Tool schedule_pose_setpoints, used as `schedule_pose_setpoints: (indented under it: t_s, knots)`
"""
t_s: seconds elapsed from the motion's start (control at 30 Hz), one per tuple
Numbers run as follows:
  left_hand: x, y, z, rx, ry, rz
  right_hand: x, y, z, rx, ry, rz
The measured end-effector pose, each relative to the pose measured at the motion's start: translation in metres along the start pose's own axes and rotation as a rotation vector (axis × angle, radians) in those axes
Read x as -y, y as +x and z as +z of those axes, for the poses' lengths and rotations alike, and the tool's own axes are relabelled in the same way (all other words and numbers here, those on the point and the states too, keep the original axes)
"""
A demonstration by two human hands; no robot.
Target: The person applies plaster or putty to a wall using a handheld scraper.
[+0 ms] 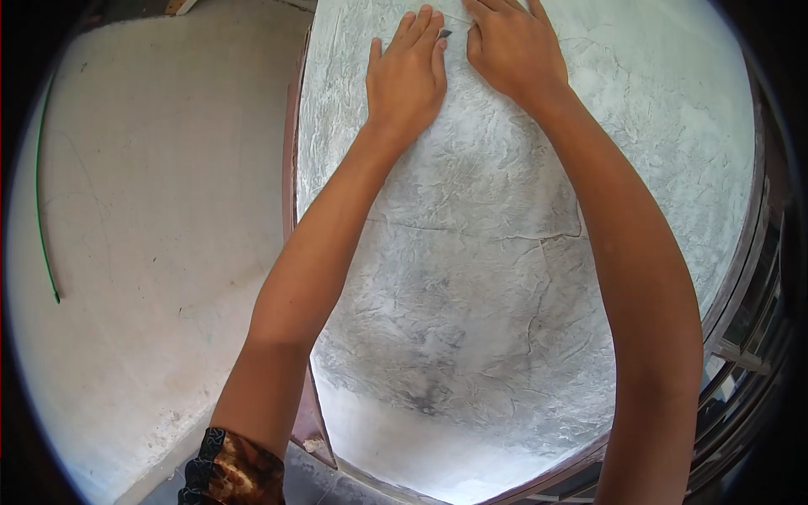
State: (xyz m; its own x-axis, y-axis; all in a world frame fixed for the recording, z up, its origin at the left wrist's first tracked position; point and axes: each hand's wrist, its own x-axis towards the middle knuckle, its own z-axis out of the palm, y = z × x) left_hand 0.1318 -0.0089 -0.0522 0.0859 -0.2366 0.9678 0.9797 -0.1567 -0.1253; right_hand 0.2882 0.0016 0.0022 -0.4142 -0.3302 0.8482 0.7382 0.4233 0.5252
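Observation:
My left hand [408, 80] rests back-up on a grey-white, wrinkled sheet-like surface [471, 278], its fingers stretched out and slightly spread. A small dark pointed piece [445, 34] shows by its thumb and index finger. To the right, my right hand [519, 50] also lies against this surface, fingers extended and thumb beside them. The top edge of the view cuts off some of its fingertips. Creases and darker patches run across the surface below both hands, with a crack-like line [543, 241] between my forearms.
A reddish-brown edge [290, 151] borders the wrinkled surface on the left. Beyond it is a smooth beige wall or panel [160, 168] with a thin green cord [39, 185]. Dark frame-like bars [762, 311] stand at the right. Grey tiles [324, 480] show at the bottom.

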Motion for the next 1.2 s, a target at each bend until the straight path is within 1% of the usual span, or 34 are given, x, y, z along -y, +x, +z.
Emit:
schedule_pose_setpoints:
  t_s: [0.07, 0.13, 0.2, 0.27, 0.37, 0.4, 0.47, 0.57, 0.6, 0.63, 0.67, 0.77, 0.8, 0.87, 0.9, 0.97, 1.0, 1.03, 1.07, 1.17, 1.2]
  knots:
    - [0.019, 0.038, 0.007, -0.019, -0.010, -0.013, -0.002, -0.001, 0.006, -0.013, -0.006, -0.009]
    - [0.033, 0.071, 0.017, -0.049, 0.124, -0.019, -0.003, -0.001, 0.007, -0.025, -0.029, -0.015]
    - [0.027, 0.050, 0.019, -0.053, 0.071, -0.034, -0.002, -0.001, 0.006, -0.023, 0.005, -0.007]
    - [0.011, 0.007, 0.011, -0.035, 0.078, 0.032, 0.000, -0.003, 0.007, -0.019, -0.012, -0.003]
    - [0.008, -0.011, 0.002, 0.013, 0.055, 0.065, 0.000, -0.003, 0.013, -0.032, -0.044, 0.013]
    - [0.016, 0.004, 0.004, 0.014, 0.038, 0.078, 0.000, -0.003, 0.015, -0.043, -0.058, 0.011]
    - [0.032, 0.051, 0.012, -0.097, 0.000, 0.074, 0.005, -0.004, 0.013, -0.043, -0.066, 0.053]
    - [0.030, 0.063, 0.015, -0.056, 0.017, 0.025, 0.017, -0.006, 0.012, -0.047, -0.080, 0.104]
    - [0.024, 0.043, 0.012, -0.055, 0.003, 0.023, 0.020, -0.007, 0.013, -0.058, -0.091, 0.124]
    - [0.012, 0.007, 0.005, -0.072, -0.024, 0.075, 0.020, -0.007, 0.014, -0.051, -0.100, 0.119]
    - [0.006, -0.014, 0.001, -0.089, -0.048, 0.128, 0.018, -0.006, 0.017, -0.055, -0.119, 0.112]
    - [0.013, -0.017, 0.002, -0.088, -0.029, 0.175, 0.019, -0.009, 0.014, -0.048, -0.123, 0.131]
    - [0.018, 0.002, 0.007, -0.086, -0.035, 0.180, 0.020, -0.008, 0.013, -0.038, -0.102, 0.131]
    - [0.025, 0.055, 0.016, -0.102, -0.077, 0.081, 0.022, -0.009, 0.012, -0.035, -0.087, 0.141]
    - [0.023, 0.059, 0.013, -0.109, -0.083, 0.081, 0.021, -0.008, 0.010, -0.040, -0.073, 0.145]
    - [0.017, 0.053, 0.004, 0.177, 0.022, 0.006, 0.021, -0.007, 0.009, -0.032, -0.093, 0.146]
    - [0.011, 0.029, 0.000, 0.175, 0.020, 0.003, 0.022, -0.007, 0.009, -0.026, -0.102, 0.146]
    - [0.004, -0.008, -0.002, 0.064, 0.000, 0.051, 0.021, -0.007, 0.010, -0.025, -0.101, 0.137]
    - [0.000, -0.027, -0.003, -0.045, -0.018, 0.104, 0.021, -0.007, 0.011, -0.040, -0.106, 0.134]
    - [0.012, -0.010, 0.001, -0.092, -0.008, 0.150, 0.021, -0.008, 0.012, -0.057, -0.101, 0.141]
    - [0.017, 0.011, 0.007, -0.091, -0.005, 0.151, 0.021, -0.008, 0.011, -0.046, -0.096, 0.137]
